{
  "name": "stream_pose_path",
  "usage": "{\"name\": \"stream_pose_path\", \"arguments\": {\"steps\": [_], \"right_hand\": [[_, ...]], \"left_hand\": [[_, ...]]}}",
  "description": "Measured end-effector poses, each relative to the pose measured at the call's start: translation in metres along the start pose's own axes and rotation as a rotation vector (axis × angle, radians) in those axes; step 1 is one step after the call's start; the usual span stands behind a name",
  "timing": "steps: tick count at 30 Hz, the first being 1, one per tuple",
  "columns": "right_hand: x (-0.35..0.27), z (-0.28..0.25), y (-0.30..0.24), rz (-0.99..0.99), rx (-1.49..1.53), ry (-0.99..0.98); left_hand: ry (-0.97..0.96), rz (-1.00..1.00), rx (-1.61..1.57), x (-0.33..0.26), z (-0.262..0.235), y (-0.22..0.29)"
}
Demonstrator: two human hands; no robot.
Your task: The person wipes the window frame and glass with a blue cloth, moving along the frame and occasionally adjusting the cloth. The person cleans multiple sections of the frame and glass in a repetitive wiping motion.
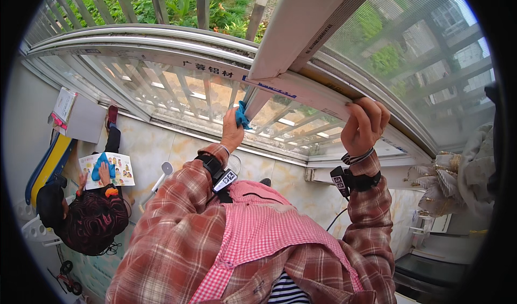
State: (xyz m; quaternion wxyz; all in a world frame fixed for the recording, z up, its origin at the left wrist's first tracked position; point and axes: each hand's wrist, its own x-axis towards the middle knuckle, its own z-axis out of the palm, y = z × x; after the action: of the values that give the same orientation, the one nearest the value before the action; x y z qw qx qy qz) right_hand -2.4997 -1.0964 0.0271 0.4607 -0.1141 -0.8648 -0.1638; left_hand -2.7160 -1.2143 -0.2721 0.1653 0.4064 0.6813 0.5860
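My left hand (232,132) holds a crumpled blue cloth (242,115) against the glass, beside an upright bar of the sliding window. The fingers close round the cloth and partly hide it. To the right, my right hand (365,125) has its fingers curled over the edge of the white window frame (318,97). The lower glass pane (186,91) extends to the left of my left hand, with slanted bars showing through it. Both wrists wear black bands with small white tags.
At the left another person (91,220) sits, pressing a blue cloth (102,167) on a picture sheet (125,172). A mesh screen (409,51) stands at upper right. Metal railings (202,5) are outside. A bundled pale curtain (476,169) hangs at the right.
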Motion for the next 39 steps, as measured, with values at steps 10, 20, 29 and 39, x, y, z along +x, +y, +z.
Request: {"name": "stream_pose_path", "arguments": {"steps": [10, 20, 29, 39], "right_hand": [[0.001, 0.0, 0.0, -0.015, 0.001, 0.02], [0.0, -0.002, 0.0, -0.007, 0.004, -0.014], [0.002, -0.006, -0.001, -0.011, 0.018, -0.047], [0.005, -0.005, -0.003, -0.018, 0.008, -0.051]], "left_hand": [[0.45, 0.18, -0.564, 0.051, -0.063, 0.126], [0.603, 0.266, -0.129, 0.06, -0.037, 0.112], [0.22, 0.189, -1.168, 0.08, -0.069, 0.084], [0.726, 0.33, -0.361, 0.129, -0.206, 0.024]]}}
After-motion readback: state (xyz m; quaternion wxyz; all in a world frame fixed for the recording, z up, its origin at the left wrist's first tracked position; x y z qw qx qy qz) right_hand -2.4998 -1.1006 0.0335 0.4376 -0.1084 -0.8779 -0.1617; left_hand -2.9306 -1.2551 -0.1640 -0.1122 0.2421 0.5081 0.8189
